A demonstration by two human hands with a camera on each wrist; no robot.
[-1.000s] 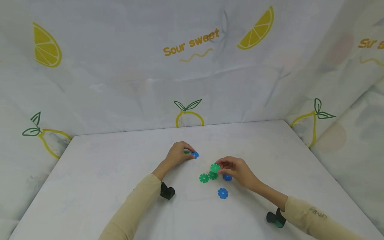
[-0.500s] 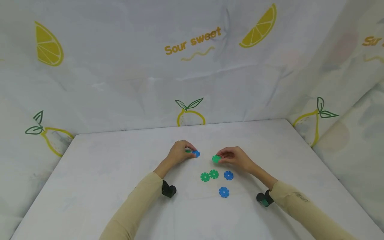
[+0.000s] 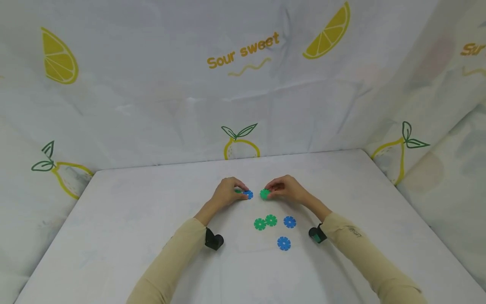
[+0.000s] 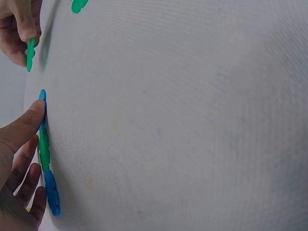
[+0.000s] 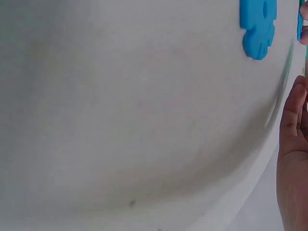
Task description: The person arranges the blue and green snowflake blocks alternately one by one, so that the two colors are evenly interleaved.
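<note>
My left hand (image 3: 226, 193) pinches a short chain of notched snowflake discs between thumb and fingers. In the left wrist view, this chain runs from a blue disc (image 4: 52, 192) through a green disc (image 4: 44, 149) to another blue disc (image 4: 43, 95) under the thumb. A single green snowflake disc (image 3: 265, 194) is pinched by my right hand (image 3: 289, 189). It faces the chain's blue end (image 3: 248, 194), with a small gap between them. The right wrist view shows only the edge of the right hand (image 5: 293, 139); its disc is mostly hidden there.
Nearer me on the white table (image 3: 114, 236) lie two green discs, the left one (image 3: 260, 224) touching or joined to the right one (image 3: 271, 220). A blue disc (image 3: 290, 222) lies right of them, another blue disc (image 3: 283, 243) closer. A printed cloth (image 3: 171, 126) hangs behind.
My right hand has moved away from the loose discs, forward and to the left, carrying its green disc closer to the chain. The left hand stays nearly still with its chain.
</note>
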